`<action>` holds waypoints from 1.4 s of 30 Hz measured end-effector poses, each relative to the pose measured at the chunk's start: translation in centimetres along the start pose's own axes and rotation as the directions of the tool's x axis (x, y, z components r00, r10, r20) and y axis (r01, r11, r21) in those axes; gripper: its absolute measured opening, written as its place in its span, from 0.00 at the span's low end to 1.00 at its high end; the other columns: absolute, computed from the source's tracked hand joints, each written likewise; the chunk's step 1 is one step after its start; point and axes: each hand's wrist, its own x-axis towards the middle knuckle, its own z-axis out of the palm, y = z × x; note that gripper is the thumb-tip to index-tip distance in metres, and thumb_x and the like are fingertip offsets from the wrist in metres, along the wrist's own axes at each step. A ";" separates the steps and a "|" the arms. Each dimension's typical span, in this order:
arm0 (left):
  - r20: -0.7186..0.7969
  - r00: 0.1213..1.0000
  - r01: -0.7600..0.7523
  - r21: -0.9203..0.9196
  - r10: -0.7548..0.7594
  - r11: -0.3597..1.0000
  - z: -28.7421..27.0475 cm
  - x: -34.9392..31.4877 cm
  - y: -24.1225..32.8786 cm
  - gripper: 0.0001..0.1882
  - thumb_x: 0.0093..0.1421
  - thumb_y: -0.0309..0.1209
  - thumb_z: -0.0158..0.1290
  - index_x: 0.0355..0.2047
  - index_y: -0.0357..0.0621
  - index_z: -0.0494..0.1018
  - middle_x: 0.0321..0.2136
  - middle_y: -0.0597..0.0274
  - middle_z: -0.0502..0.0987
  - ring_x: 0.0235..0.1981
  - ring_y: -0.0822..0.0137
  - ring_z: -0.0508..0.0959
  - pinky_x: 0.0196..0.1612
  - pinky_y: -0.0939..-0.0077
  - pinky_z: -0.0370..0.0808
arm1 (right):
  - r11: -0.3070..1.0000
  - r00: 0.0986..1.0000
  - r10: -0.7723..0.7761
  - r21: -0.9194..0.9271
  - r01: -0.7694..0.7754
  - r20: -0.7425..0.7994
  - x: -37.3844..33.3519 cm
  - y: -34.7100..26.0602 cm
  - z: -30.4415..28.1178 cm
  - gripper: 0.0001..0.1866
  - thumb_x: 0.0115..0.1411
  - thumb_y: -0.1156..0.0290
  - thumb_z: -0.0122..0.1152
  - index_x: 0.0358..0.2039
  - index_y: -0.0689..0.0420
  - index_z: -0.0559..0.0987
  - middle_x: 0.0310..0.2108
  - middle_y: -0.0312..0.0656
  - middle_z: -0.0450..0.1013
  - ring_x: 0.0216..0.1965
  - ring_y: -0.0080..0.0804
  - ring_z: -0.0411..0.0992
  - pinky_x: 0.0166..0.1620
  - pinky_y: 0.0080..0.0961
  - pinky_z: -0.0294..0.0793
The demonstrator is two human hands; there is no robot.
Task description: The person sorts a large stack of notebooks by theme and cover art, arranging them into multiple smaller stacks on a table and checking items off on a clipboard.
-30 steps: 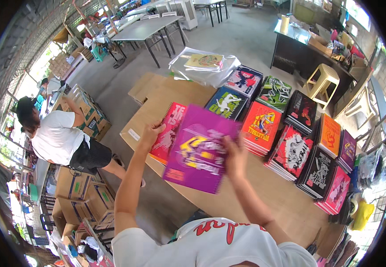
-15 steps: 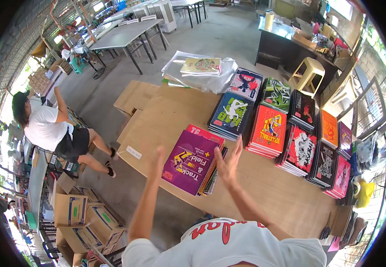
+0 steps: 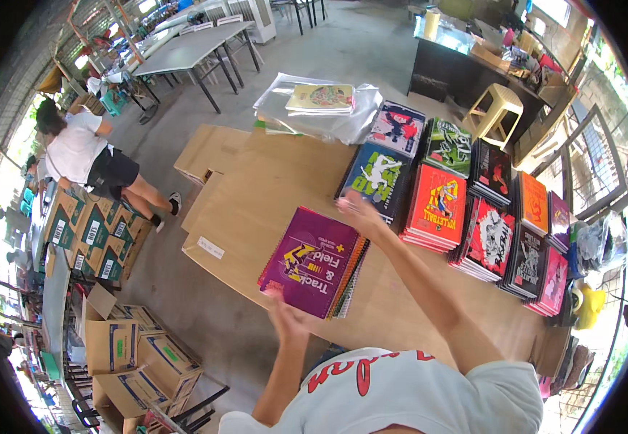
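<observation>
Since half a second ago, both of my hands have come off the purple spiral notebook (image 3: 315, 262). It now lies flat on top of a small stack at the near edge of the plywood table (image 3: 270, 188), tilted a little against the table's edge. My left hand (image 3: 285, 318) hangs just below the notebook's near corner, fingers loose and spread, holding nothing. My right hand (image 3: 357, 210) is blurred by motion, open and empty as far as I can tell, up near the notebook's far corner and close to the dark blue notebook stack (image 3: 376, 177).

As I judge it, this purple stack is a fresh pile being built. It is low, only a few books deep with coloured spines showing under the cover, while the rows to the right are already tall: red notebook stacks (image 3: 438, 204), black ones (image 3: 489, 239) and orange ones (image 3: 532, 202). A clear plastic wrapper with more books (image 3: 321, 105) sits at the far end, so I would guess more stock waits to be sorted.

Off to the left, another person in a white shirt (image 3: 75, 148) bends over cardboard boxes (image 3: 86, 231) on the floor.
</observation>
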 end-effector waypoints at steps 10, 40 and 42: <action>0.387 0.521 0.380 0.692 -0.760 0.613 -1.8 14.3 5.5 0.40 0.62 0.60 0.43 0.61 0.38 0.59 0.51 0.49 0.73 0.50 0.60 0.76 0.51 0.59 0.76 | 0.270 0.962 0.267 0.963 -0.025 -0.050 -12.4 3.9 10.9 0.42 0.61 0.43 0.54 0.66 0.37 0.42 0.62 0.43 0.54 0.60 0.39 0.61 0.58 0.45 0.68; 0.658 -0.403 -0.799 -0.592 -0.636 -0.106 29.7 20.6 -10.1 0.19 0.59 0.30 0.49 0.49 0.72 0.71 0.58 0.58 0.60 0.61 0.56 0.61 0.62 0.44 0.57 | 0.596 0.648 0.305 -0.391 -0.702 -0.698 19.8 0.6 -22.3 0.39 0.42 0.40 0.71 0.50 0.52 0.78 0.63 0.52 0.52 0.64 0.51 0.54 0.57 0.52 0.63; 0.623 -0.513 -0.759 -0.651 -0.590 -0.027 29.7 21.0 -10.8 0.18 0.59 0.31 0.49 0.48 0.70 0.72 0.56 0.60 0.63 0.60 0.58 0.62 0.63 0.45 0.57 | 0.588 0.517 0.462 -0.188 -0.787 -0.721 21.7 2.1 -21.7 0.44 0.38 0.48 0.77 0.55 0.51 0.73 0.63 0.49 0.53 0.65 0.48 0.53 0.59 0.52 0.61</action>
